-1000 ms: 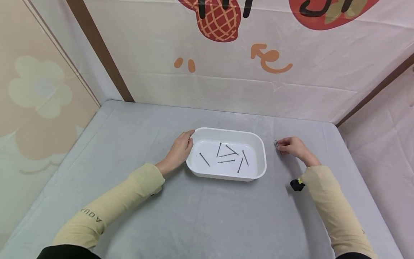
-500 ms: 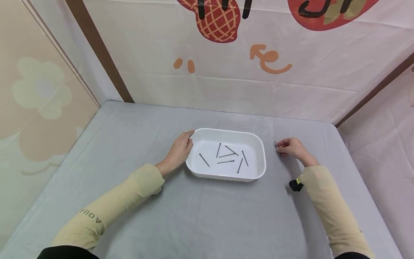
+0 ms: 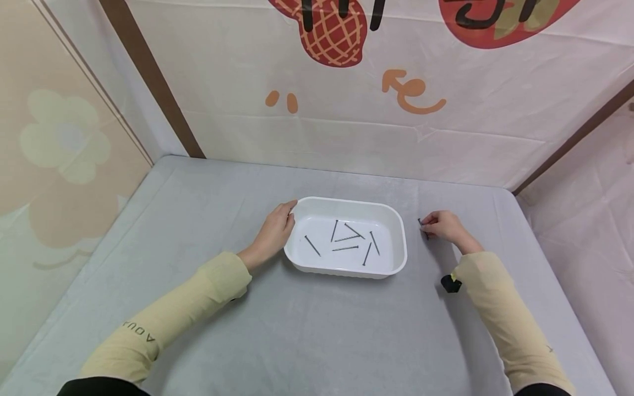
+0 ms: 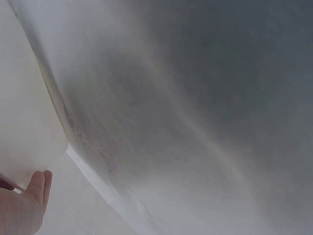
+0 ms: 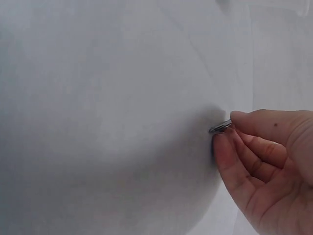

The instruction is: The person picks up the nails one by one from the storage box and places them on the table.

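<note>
At the right of the tray, my right hand (image 3: 446,226) pinches a nail (image 5: 221,127) between thumb and fingertips, close over the table. In the head view the nail's head pokes out past the fingertips on the left. My left hand (image 3: 273,231) grips the left end of a white plastic tray (image 3: 396,258), fingers along its outer wall in the left wrist view. Several grey nails (image 3: 345,248) lie scattered at different angles on the tray's floor, two of them meeting at their ends.
A table (image 3: 317,330) with a grey cloth spreads under the tray. Behind it hangs a white printed curtain (image 3: 223,71), with more fabric walls at both sides. A small black object (image 3: 451,284) sits below the right wrist at the cuff.
My right hand has shifted very slightly left, and the nail in its fingertips has turned a little. The left hand stays at the tray, and the nails in the tray lie as before.
</note>
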### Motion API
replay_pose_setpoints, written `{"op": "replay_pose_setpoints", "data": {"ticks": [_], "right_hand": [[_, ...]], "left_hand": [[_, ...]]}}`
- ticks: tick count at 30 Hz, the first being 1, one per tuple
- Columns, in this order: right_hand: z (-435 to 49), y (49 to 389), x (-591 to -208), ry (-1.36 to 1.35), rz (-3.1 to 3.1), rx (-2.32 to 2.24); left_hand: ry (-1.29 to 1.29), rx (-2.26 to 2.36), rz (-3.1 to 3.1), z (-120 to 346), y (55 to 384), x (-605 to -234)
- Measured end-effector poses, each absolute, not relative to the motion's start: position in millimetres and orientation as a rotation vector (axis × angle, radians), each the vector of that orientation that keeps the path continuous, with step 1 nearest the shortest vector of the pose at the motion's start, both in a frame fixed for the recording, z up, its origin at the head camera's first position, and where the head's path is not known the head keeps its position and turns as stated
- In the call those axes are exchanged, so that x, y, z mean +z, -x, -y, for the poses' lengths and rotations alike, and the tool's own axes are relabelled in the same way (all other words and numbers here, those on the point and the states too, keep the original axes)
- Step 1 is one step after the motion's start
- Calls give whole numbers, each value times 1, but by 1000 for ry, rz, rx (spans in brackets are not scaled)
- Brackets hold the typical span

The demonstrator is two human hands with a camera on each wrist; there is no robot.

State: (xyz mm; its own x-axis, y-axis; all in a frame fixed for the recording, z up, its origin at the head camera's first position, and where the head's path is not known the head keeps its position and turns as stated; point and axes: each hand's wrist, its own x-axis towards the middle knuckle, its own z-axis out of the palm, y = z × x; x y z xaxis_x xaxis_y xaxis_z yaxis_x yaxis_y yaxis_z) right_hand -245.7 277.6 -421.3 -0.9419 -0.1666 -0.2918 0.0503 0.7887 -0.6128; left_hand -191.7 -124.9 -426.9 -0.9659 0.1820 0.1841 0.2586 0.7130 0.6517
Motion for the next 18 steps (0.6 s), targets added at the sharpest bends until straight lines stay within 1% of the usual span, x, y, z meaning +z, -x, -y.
{"op": "replay_pose_setpoints", "data": {"ticks": [18], "right_hand": [[-277,245,-405,213,-2685,-738]], "left_hand": [[379,-1095,2805,125,192,-426]]}}
